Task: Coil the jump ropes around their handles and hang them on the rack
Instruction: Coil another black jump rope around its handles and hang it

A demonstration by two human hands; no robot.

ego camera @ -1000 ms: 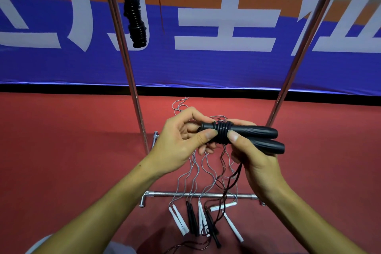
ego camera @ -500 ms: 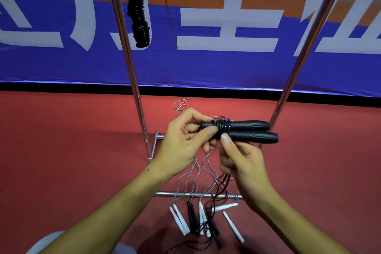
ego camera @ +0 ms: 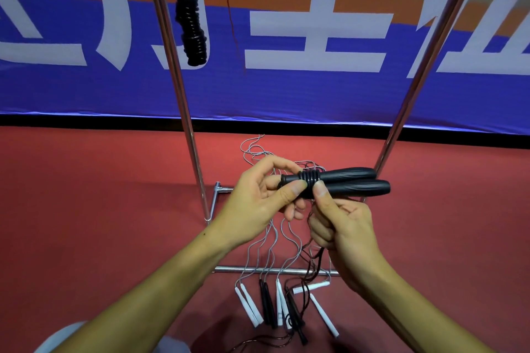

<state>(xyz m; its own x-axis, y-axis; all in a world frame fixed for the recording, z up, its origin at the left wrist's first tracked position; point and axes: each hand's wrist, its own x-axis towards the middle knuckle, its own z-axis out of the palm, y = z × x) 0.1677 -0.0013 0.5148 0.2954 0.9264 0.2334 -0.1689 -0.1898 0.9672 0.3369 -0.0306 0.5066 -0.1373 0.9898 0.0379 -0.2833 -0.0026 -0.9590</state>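
Note:
Two black jump rope handles (ego camera: 352, 185) lie side by side, held level in front of me, with several turns of black rope coiled round their left end. My left hand (ego camera: 258, 203) pinches that left end between thumb and fingers. My right hand (ego camera: 341, 229) sits below the handles, its thumb pressed against the coil and its fingers curled round the loose black rope (ego camera: 318, 264) that trails down to the floor. A finished black coiled rope (ego camera: 192, 26) hangs from the top bar of the metal rack (ego camera: 183, 94) at the upper left.
Several uncoiled ropes with white handles (ego camera: 249, 306) and black handles (ego camera: 266, 306) lie tangled on the red floor across the rack's base bar (ego camera: 235, 269). The rack's right pole (ego camera: 415, 80) slants up behind the handles. A blue banner wall stands behind.
My right hand has slid down off the handles and now grips the trailing rope below them, thumb still on the coil. The handles have levelled and the view has shifted slightly.

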